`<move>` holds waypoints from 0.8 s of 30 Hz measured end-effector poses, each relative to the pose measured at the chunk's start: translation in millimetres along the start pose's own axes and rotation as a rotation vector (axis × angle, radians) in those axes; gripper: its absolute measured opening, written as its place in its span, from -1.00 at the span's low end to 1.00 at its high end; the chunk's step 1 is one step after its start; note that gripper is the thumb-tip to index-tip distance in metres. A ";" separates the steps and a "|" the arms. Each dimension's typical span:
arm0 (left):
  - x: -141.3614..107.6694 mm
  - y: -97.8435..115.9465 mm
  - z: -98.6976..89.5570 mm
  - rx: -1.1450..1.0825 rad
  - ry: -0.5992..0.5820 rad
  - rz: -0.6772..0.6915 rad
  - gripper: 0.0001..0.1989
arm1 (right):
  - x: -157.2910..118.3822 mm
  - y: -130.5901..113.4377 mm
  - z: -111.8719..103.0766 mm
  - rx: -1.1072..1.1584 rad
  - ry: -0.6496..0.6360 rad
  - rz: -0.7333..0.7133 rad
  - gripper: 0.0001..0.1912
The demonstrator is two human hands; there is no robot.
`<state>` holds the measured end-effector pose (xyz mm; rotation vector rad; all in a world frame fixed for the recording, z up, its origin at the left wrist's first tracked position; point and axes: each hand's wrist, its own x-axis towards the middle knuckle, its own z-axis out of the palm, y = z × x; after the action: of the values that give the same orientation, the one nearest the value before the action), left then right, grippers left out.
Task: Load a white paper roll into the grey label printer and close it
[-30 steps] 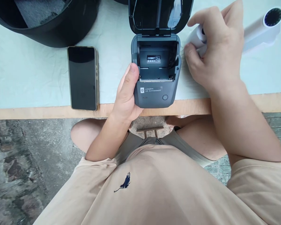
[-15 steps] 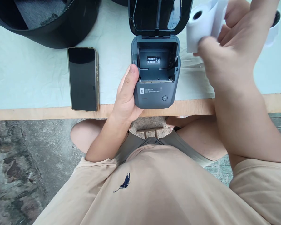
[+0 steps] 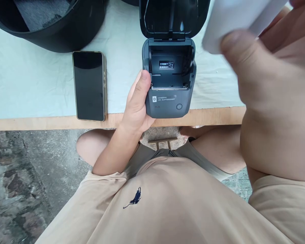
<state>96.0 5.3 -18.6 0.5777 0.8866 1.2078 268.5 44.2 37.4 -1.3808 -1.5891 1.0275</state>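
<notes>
A dark grey label printer point(image 3: 167, 98) stands at the table's front edge with its black lid point(image 3: 174, 20) raised and its paper bay bare. My left hand point(image 3: 138, 101) grips the printer's left side, the thumb resting beside the bay. Up at the right, close to the camera, my right hand point(image 3: 274, 67) holds a white paper roll point(image 3: 234, 23) between thumb and fingers. The roll is blurred and partly out of frame, to the right of the raised lid and apart from the printer.
A phone point(image 3: 89, 86) with a dark screen lies left of the printer. An open black zippered case point(image 3: 78, 28) with grey cloth inside fills the back left. The wooden table edge point(image 3: 51, 123) runs in front, with my legs beneath.
My right hand has lifted the paper roll closer to the camera and moved to the right. The left hand and printer stay in place.
</notes>
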 end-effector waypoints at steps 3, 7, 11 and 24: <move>-0.2 -0.6 -2.7 -0.044 -0.038 0.002 -0.54 | -4.4 -9.4 0.9 -0.111 -0.061 -0.040 -0.76; 0.4 -0.4 -8.2 -0.127 -0.120 -0.024 -0.66 | -5.6 -24.5 12.9 -0.383 -0.118 -0.166 -0.83; -0.4 0.6 -10.8 -0.065 -0.141 0.017 -0.71 | -6.8 -34.0 27.5 -0.860 -0.202 -0.278 -0.81; -1.2 0.8 -9.9 -0.005 -0.063 -0.017 -0.63 | 2.0 -28.3 35.2 -0.979 -0.254 -0.271 -0.77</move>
<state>87.2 3.7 -23.0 0.5999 0.8331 1.1701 225.5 40.9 50.6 -1.5812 -2.5664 0.2218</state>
